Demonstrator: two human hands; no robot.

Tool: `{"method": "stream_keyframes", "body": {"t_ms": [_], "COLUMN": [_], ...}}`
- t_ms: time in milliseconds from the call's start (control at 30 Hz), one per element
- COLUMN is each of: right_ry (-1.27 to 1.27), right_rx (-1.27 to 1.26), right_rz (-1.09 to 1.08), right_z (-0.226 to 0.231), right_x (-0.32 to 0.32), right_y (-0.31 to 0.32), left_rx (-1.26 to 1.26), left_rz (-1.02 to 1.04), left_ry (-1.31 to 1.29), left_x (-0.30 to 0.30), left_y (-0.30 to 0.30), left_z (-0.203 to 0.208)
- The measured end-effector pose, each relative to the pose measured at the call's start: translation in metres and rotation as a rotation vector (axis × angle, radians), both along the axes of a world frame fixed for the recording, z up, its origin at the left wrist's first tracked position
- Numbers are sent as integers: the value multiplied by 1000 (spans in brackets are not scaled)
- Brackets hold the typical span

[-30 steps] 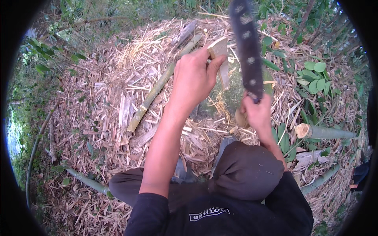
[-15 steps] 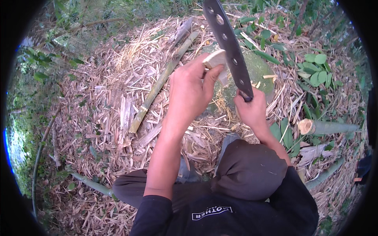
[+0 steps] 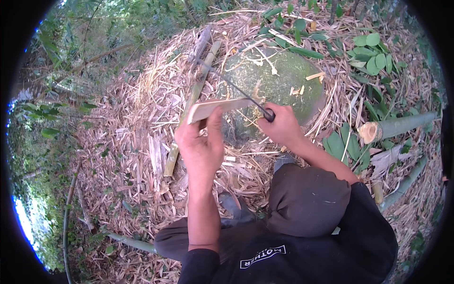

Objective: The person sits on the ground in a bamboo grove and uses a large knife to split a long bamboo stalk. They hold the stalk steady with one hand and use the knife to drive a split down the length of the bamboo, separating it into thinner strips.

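My left hand (image 3: 198, 144) grips a split piece of bamboo (image 3: 210, 109), pale on its cut face, between thumb and fingers. The piece lies nearly level, with its far end toward the right. My right hand (image 3: 283, 125) is closed round the dark handle of a machete (image 3: 230, 83). Seen almost edge-on, the blade slants up and left from the fist. It crosses above or at the right end of the bamboo piece; whether it touches, I cannot tell. Beneath both hands is a large green, mossy boulder (image 3: 288, 71) with small wood chips on it.
A bamboo pole (image 3: 171, 161) lies left of the boulder, beside a weathered grey branch (image 3: 202, 42). At the right, a thick cut bamboo stem (image 3: 402, 127) rests near green leaves (image 3: 373, 57). Dry litter (image 3: 127, 165) covers the ground. My bent knee (image 3: 309, 201) is below my right hand.
The machete has swung from upright, flat side showing, to slanting left, edge-on. My left hand has moved left and lower, turning the bamboo piece level. My right hand has shifted slightly left.
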State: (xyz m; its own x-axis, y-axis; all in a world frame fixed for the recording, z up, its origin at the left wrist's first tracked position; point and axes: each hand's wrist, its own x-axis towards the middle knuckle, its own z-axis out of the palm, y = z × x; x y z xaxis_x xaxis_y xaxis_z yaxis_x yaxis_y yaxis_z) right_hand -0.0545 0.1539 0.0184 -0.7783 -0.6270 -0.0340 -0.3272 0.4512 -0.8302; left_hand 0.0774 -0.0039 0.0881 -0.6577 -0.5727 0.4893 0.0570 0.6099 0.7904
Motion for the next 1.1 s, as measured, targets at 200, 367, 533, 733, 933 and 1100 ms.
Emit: {"method": "stream_keyframes", "body": {"t_ms": [200,367,533,733,933,1100], "right_ry": [39,110,31,149,-54,65], "right_rx": [125,23,248,55,300,105], "right_rz": [1,63,-64,107,-95,38], "right_z": [-37,-25,-68,-42,-103,-69], "right_x": [-4,2,-17,-1,-36,-3], "right_y": [2,4,7,19,18,32], "left_rx": [174,179,39,35,-100,21], "left_rz": [74,97,63,71,-72,85], "left_ry": [6,-36,5,59,-11,92], "left_x": [23,26,32,38,46,47], "left_y": [-13,-3,6,18,33,34], "left_z": [-16,-14,-19,-29,-30,-36]}}
